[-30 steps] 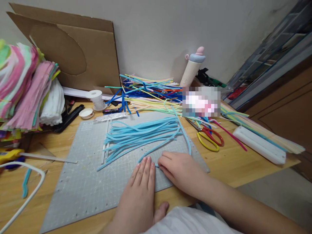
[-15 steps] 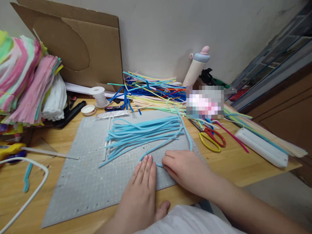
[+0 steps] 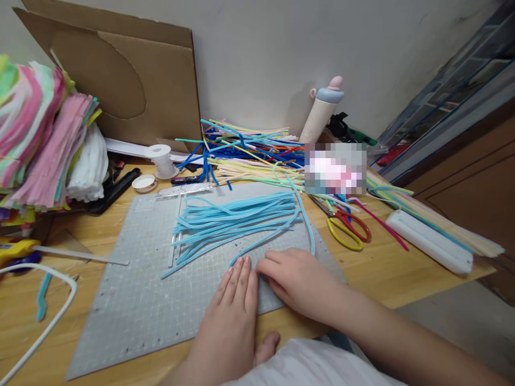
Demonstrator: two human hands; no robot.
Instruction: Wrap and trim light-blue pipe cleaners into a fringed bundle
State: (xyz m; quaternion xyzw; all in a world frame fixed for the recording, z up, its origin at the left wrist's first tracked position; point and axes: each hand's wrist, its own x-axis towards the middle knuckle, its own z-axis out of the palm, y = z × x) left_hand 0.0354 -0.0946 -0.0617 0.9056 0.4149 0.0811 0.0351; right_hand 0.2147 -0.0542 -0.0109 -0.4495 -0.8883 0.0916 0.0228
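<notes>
My left hand [image 3: 235,303] lies flat on the grey cutting mat [image 3: 137,300], fingers stretched out together, its fingertips pressing the bend of a light blue pipe cleaner [image 3: 261,241]. My right hand [image 3: 295,279] rests beside it, fingers curled down onto the same pipe cleaner, touching the left hand's fingers. That strand loops out from under the right hand and curves up to the far right of the mat. A loose pile of light blue pipe cleaners [image 3: 237,220] lies just beyond both hands.
A heap of many-coloured pipe cleaners [image 3: 249,155] lies at the back. Red and yellow scissors [image 3: 348,228], a white long case [image 3: 428,241], a bottle [image 3: 322,110], a thread spool [image 3: 161,160], cardboard [image 3: 120,86] and stacked pastel bundles [image 3: 44,139] surround the mat.
My right hand's fingers have slid left until they touch the left hand, closing the small gap over the pipe cleaner. The camera shifted slightly.
</notes>
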